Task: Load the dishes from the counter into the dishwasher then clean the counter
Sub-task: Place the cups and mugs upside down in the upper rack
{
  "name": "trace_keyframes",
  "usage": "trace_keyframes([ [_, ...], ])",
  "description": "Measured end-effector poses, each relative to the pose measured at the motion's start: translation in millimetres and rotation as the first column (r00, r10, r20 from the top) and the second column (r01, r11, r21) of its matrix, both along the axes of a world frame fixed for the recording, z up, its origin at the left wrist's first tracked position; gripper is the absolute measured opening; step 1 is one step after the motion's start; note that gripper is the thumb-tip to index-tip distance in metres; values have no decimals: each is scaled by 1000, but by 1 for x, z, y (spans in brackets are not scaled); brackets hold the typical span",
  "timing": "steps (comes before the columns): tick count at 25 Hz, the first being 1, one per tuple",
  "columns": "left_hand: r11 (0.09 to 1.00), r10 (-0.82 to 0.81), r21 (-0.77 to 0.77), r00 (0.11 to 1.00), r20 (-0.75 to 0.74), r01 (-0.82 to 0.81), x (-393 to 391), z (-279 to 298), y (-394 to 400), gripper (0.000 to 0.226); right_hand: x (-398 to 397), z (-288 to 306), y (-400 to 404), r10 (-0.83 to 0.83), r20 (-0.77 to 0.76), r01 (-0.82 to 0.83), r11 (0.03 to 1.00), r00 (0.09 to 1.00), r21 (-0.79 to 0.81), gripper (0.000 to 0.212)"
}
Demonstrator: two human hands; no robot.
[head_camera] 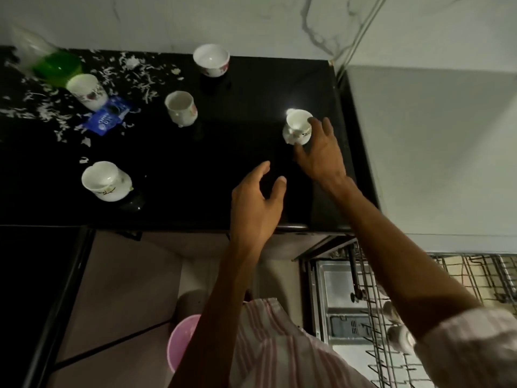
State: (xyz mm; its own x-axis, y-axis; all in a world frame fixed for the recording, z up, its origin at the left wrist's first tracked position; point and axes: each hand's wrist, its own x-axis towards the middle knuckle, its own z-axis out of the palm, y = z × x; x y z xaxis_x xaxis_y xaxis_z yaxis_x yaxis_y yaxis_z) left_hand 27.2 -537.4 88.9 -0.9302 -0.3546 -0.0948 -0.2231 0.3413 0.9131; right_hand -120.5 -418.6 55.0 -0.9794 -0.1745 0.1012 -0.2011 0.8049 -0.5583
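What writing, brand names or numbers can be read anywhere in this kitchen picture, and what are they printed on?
Blue packet on the black counter: it carries white lettering, but it lies turned away and is too blurred to read.
Cups, such as the one by the right hand: painted patterns only, no words that can be made out.
Nothing else in view shows readable text.

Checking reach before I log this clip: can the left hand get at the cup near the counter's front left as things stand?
Probably yes. The left hand hovers open and empty over bare black counter, and nothing stands between it and the front-left cup. The right hand is at another cup.
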Motion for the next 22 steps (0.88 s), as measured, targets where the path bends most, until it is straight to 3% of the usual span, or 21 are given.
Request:
trace_keyframes([
  [4,999,8,33,1000,13,-8,-6,0,-15,48,-42,-7,-15,-85,142,66,989,986,132,48],
  [9,999,23,40,999,29,-24,-12,-4,-27,47,-46,-21,-22,-124,203,108,990,971,87,41],
  [17,999,-14,51,999,40,11,-14,-15,-19,45,-2,-28,-5,-58,152,35,988,987,148,36],
  [20,998,-43,41,997,61,41,-5,-26,-9,47,30,-26,10,-16,193,-3,995,981,98,40],
  [22,998,-68,24,994,90,66,5,-37,2,50,56,-22,25,-18,271,29,999,962,-37,43],
])
